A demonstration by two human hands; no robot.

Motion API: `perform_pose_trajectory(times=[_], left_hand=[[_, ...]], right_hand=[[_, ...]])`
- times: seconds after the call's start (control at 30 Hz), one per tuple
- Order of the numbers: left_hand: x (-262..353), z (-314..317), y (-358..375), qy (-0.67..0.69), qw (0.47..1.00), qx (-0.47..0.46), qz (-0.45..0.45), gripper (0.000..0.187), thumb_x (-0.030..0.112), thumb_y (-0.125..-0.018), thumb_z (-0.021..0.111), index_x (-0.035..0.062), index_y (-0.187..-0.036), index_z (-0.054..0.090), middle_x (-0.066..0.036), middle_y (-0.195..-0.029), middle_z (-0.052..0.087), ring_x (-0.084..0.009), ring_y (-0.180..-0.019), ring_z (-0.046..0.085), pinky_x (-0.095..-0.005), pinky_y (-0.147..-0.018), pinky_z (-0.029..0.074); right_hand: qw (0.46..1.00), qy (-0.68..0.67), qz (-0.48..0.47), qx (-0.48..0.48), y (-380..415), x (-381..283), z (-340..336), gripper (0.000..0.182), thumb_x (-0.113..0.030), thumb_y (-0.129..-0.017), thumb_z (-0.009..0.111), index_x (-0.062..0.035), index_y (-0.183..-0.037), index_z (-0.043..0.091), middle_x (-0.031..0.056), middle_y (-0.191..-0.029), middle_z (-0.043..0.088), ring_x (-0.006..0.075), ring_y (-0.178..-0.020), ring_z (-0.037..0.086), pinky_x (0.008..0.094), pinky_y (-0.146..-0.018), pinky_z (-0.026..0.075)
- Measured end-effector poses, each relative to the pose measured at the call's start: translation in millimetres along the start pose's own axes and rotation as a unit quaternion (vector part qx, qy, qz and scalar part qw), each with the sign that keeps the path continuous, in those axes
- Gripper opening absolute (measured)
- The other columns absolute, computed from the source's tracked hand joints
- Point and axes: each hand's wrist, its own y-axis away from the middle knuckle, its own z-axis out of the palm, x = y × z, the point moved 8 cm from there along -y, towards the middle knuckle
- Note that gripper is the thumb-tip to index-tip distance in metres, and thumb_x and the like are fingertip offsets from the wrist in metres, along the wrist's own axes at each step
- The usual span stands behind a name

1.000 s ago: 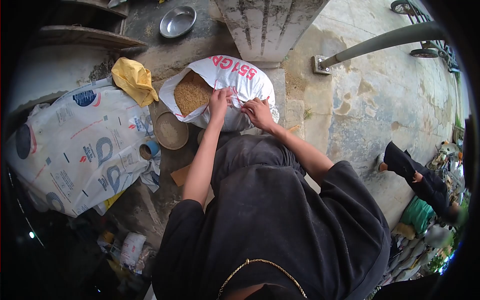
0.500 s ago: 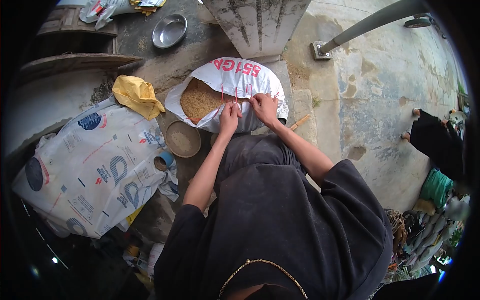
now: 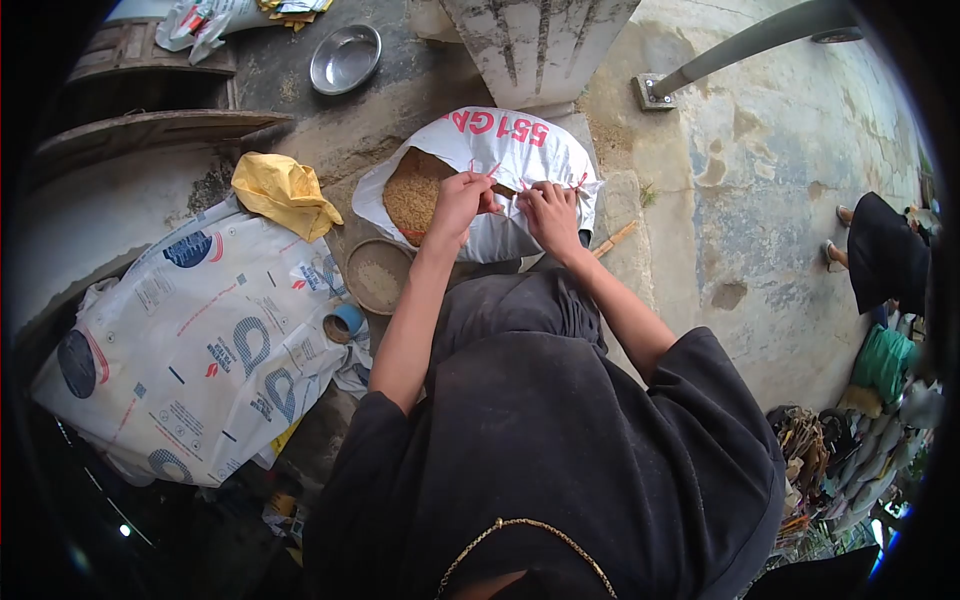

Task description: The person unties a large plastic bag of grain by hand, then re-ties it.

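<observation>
A white woven sack with red lettering lies before my knees, its mouth partly open on loose golden-brown grain or husk. Short pieces of red string run across the mouth. My left hand is closed over the opening, its fingers pinched where a red string passes. Close by on the right, my right hand has its fingers curled and pinched at the sack's edge. The fingertips partly hide what each hand grips.
Left of the sack are a round shallow container, a yellow bag, a blue-rimmed roll and a large printed plastic sheet. A metal basin and pillar stand beyond. A person in dark clothing is far right.
My left hand has risen towards the far side of the sack's mouth. The right hand has shifted slightly along the opening to the right. The whole view has shifted a little.
</observation>
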Motion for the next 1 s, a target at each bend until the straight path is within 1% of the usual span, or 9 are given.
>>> perform_pose_trajectory(times=[0.17, 0.3, 0.37, 0.43, 0.47, 0.6, 0.7, 0.93, 1.0], left_hand=[[3, -4, 1, -0.002, 1.000, 0.017, -0.015, 0.009, 0.005, -0.091, 0.053, -0.0033, -0.090, 0.058, -0.002, -0.065, 0.054, -0.0119, -0.055, 0.055, -0.0289, -0.058, 0.053], [8, -2, -6, 0.012, 0.999, 0.000, 0.047, 0.018, 0.009, -0.093, 0.054, -0.0022, -0.106, 0.059, -0.005, -0.077, 0.062, -0.0114, -0.071, 0.060, -0.0273, -0.072, 0.051], [12, 9, -5, 0.008, 0.997, 0.003, 0.079, 0.024, 0.010, -0.094, 0.054, -0.0015, -0.115, 0.058, -0.005, -0.082, 0.064, -0.0110, -0.076, 0.061, -0.0266, -0.077, 0.049], [-3, 22, -2, 0.006, 0.993, -0.033, 0.116, 0.036, 0.011, -0.096, 0.052, 0.0009, -0.130, 0.050, -0.006, -0.088, 0.067, -0.0102, -0.082, 0.062, -0.0253, -0.081, 0.047], [-13, 23, -1, -0.016, 0.991, -0.029, 0.130, 0.041, 0.011, -0.097, 0.050, -0.0012, -0.135, 0.044, -0.005, -0.082, 0.065, -0.0107, -0.075, 0.061, -0.0253, -0.076, 0.048], [-77, -9, -7, -0.093, 0.990, 0.006, 0.102, 0.039, 0.009, -0.096, 0.050, -0.0026, -0.133, 0.043, -0.002, -0.066, 0.055, -0.0090, -0.059, 0.054, -0.0255, -0.066, 0.050], [-89, -20, 14, -0.067, 0.996, 0.015, 0.064, 0.037, 0.007, -0.095, 0.051, -0.0021, -0.130, 0.044, -0.001, -0.063, 0.052, -0.0078, -0.056, 0.051, -0.0264, -0.063, 0.050], [-25, 12, 50, -0.107, 0.983, 0.039, 0.145, 0.026, 0.008, -0.097, 0.048, 0.0037, -0.123, 0.043, 0.000, -0.063, 0.048, -0.0073, -0.057, 0.048, -0.0280, -0.067, 0.052], [-12, 22, 39, -0.181, 0.968, 0.022, 0.170, 0.020, 0.008, -0.097, 0.047, 0.0026, -0.117, 0.044, -0.002, -0.067, 0.053, -0.0079, -0.061, 0.053, -0.0269, -0.067, 0.052]], right_hand=[[0.989, 0.009, -0.006, -0.149, -23, 9, 13, 0.024, -0.036, -0.083, 0.064, -0.0172, -0.098, 0.066, 0.0057, -0.096, 0.055, 0.0217, -0.097, 0.053, 0.0425, -0.080, 0.035], [0.978, 0.017, -0.010, -0.208, -31, 13, 23, 0.020, -0.030, -0.078, 0.067, -0.0167, -0.092, 0.066, 0.0043, -0.098, 0.054, 0.0211, -0.101, 0.052, 0.0424, -0.079, 0.035], [0.982, 0.022, -0.032, -0.188, -35, 7, 19, 0.019, -0.026, -0.076, 0.066, -0.0154, -0.092, 0.064, 0.0039, -0.102, 0.054, 0.0220, -0.104, 0.050, 0.0430, -0.079, 0.036], [0.993, -0.012, -0.064, -0.099, -35, 2, 14, 0.018, -0.023, -0.077, 0.065, -0.0141, -0.092, 0.063, 0.0028, -0.107, 0.054, 0.0231, -0.105, 0.049, 0.0439, -0.079, 0.036], [0.992, -0.004, -0.058, -0.113, -35, 5, 17, 0.019, -0.021, -0.079, 0.063, -0.0126, -0.095, 0.061, 0.0014, -0.112, 0.053, 0.0237, -0.104, 0.048, 0.0449, -0.079, 0.036], [0.993, 0.014, -0.067, -0.093, -40, 7, 18, 0.020, -0.019, -0.082, 0.060, -0.0122, -0.101, 0.060, 0.0019, -0.111, 0.054, 0.0242, -0.104, 0.048, 0.0446, -0.079, 0.036], [0.991, 0.031, -0.077, -0.104, -47, 13, 28, 0.022, -0.018, -0.085, 0.058, -0.0095, -0.104, 0.057, 0.0039, -0.111, 0.056, 0.0250, -0.103, 0.050, 0.0436, -0.079, 0.038], [0.989, 0.028, -0.044, -0.138, -51, 19, 41, 0.016, -0.021, -0.085, 0.058, -0.0101, -0.097, 0.056, 0.0042, -0.103, 0.056, 0.0248, -0.101, 0.051, 0.0434, -0.078, 0.038], [0.989, 0.020, -0.047, -0.135, -48, 17, 39, 0.017, -0.021, -0.084, 0.060, -0.0105, -0.097, 0.057, 0.0045, -0.100, 0.055, 0.0249, -0.099, 0.051, 0.0431, -0.077, 0.038]])
